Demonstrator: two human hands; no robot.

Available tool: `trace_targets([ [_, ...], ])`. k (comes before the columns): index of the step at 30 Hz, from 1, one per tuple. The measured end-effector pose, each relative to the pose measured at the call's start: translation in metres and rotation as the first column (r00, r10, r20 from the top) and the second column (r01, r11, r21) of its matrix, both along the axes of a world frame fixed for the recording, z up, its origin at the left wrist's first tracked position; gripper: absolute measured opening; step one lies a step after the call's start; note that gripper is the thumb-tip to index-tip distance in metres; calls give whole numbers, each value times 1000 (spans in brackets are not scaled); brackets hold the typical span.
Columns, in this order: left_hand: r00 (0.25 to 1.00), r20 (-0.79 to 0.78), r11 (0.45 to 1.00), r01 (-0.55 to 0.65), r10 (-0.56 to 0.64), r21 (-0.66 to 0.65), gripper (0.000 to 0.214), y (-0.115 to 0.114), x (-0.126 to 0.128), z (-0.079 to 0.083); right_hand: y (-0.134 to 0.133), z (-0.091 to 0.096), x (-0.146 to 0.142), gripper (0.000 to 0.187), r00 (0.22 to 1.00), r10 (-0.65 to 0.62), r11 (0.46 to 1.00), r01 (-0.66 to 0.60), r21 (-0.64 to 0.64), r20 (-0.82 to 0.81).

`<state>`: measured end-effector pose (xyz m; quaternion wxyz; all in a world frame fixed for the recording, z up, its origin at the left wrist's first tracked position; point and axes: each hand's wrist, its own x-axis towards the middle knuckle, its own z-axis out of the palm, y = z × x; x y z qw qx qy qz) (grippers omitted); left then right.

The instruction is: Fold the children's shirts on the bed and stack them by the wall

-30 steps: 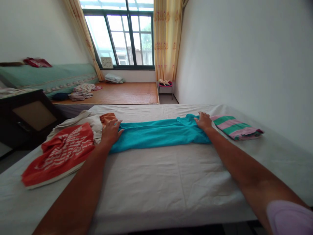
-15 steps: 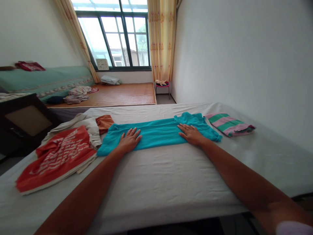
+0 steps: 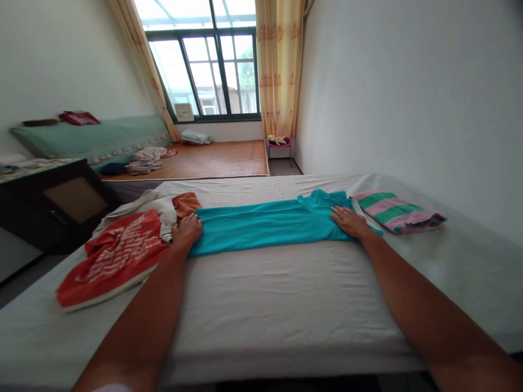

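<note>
A teal garment [image 3: 265, 224] lies folded into a long strip across the white bed [image 3: 286, 294]. My left hand [image 3: 187, 230] presses on its left end, fingers slightly bent on the cloth and holding nothing. At the right end, near the collar, my right hand [image 3: 348, 221] lies flat with the fingers stretched out. Both forearms reach across the sheet from the near edge.
A crumpled red printed shirt [image 3: 114, 253] with beige and orange clothes [image 3: 163, 206] lies left of the strip. A folded pink and green striped cloth [image 3: 394, 211] sits to the right by the wall. Beyond the bed stand a dark cabinet [image 3: 61, 201], a mat-covered platform [image 3: 204, 159] and a small stool [image 3: 279, 145].
Both hands slid outward along the teal garment, from near its middle to its two ends. The strip now lies flatter and longer.
</note>
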<state>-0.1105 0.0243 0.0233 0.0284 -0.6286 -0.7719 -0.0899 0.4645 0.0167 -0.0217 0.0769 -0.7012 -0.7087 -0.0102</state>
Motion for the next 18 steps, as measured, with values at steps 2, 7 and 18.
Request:
trace_targets([
  [2,999,43,998,-22,19,66,46,1,-11,3,1,0,0,61,1000,7,1000,-7,8,-1],
  [7,989,125,989,-98,85,109,39,2,-22,7,2,-1,0,60,1000,4,1000,-4,29,-5],
  [18,923,384,999,13,1,-34,54,19,-31,14,-2,1,-5,57,1000,-17,999,17,48,4],
])
